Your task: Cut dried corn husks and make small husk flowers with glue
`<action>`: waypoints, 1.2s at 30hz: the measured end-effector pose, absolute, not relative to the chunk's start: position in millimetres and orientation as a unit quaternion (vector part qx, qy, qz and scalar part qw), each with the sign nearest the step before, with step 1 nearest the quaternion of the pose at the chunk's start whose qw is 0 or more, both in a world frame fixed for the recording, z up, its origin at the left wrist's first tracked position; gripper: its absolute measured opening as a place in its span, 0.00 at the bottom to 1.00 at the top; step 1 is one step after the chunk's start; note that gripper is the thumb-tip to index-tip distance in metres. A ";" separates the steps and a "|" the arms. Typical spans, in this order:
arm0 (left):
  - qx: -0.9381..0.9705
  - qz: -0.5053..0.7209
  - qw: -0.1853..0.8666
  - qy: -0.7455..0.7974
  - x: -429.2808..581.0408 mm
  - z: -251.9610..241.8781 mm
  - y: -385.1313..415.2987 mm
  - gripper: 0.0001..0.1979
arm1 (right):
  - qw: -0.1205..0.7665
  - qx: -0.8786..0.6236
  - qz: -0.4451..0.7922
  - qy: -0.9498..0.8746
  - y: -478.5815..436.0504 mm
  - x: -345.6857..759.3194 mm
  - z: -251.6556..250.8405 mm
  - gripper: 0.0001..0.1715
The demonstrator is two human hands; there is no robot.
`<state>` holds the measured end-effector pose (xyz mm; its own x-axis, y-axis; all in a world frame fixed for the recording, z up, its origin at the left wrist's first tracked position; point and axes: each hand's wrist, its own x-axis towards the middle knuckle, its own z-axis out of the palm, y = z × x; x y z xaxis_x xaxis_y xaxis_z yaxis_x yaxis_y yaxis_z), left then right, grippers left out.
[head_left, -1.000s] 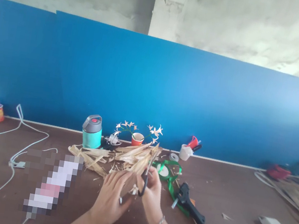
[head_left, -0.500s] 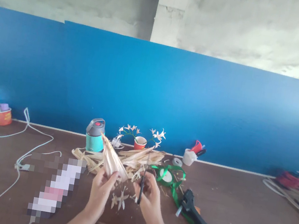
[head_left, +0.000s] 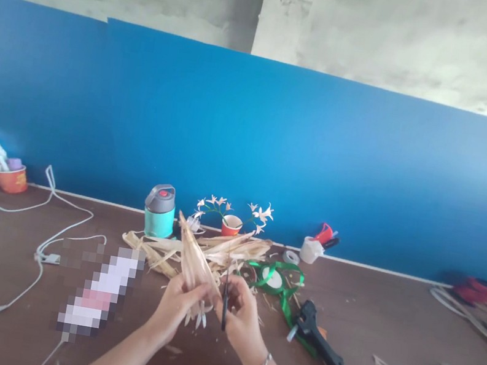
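My left hand [head_left: 176, 305] pinches a pale dried corn husk [head_left: 194, 260] by its wide lower end, its pointed tip up. Scissors [head_left: 225, 305] with dark handles are in my right hand [head_left: 243, 321], blades pointing up and away from me. The fingers of that hand meet the husk's lower right edge; whether they grip it too I cannot tell. Partly hidden under my hands, small star-shaped husk flowers [head_left: 201, 319] show on the table. A heap of loose husks [head_left: 156, 255] lies just behind.
An orange cup [head_left: 231, 226] with flower stems stands at the back, beside a turquoise flask [head_left: 158, 221]. To the right are green ribbon [head_left: 286, 305], a black glue gun [head_left: 320, 337] and a white cup [head_left: 310, 251]. White cables [head_left: 47, 237] and a blurred-out object [head_left: 101, 289] lie left.
My hands have come together: the right hand with the scissors has moved left to the husk's lower edge. The husk now covers more of the small flowers. The view has tilted slightly down.
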<state>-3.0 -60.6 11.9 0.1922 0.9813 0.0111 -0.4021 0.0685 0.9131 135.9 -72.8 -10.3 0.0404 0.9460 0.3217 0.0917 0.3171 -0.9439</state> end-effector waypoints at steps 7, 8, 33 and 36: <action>0.420 0.574 0.582 0.394 -8.9 3.3 -53.1 0.10 | 0.643 -0.458 0.397 -0.469 -67.5 146.0 1.8 0.21; 0.412 0.593 0.562 0.403 -11.1 1.6 -50.4 0.09 | 0.662 -0.475 0.376 -0.441 -66.0 150.0 4.4 0.22; 0.324 0.675 0.575 0.330 -17.0 3.6 -39.1 0.09 | 0.432 -0.442 0.516 -0.593 -83.2 131.1 -2.7 0.18; 0.341 0.658 0.580 0.338 -16.2 2.6 -40.1 0.09 | 0.431 -0.437 0.525 -0.590 -84.0 127.6 -3.2 0.17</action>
